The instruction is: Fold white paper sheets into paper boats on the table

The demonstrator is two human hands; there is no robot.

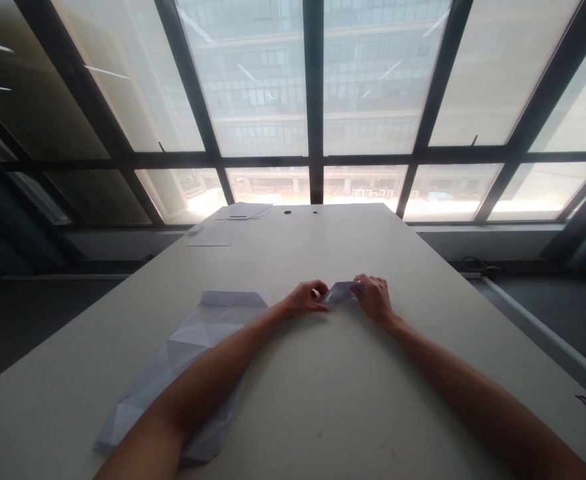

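Observation:
Between my two hands is a small folded piece of white paper point(343, 291), held just above the white table point(313, 387). My left hand point(307, 298) pinches its left end, with the thumb and fingers bent round the edge. The fingers of my right hand point(374, 297) are closed on its right end. Under and beside my left forearm lies a larger white sheet point(187, 353) with many crease lines, its top edge folded over. My forearm hides part of that sheet.
Several flat papers point(217, 232) lie at the table's far left, beside a small pale object point(193, 231). Two dark round spots show near the far edge. A small black mark point(583, 401) is at the right edge. Large windows point(257, 80) stand beyond.

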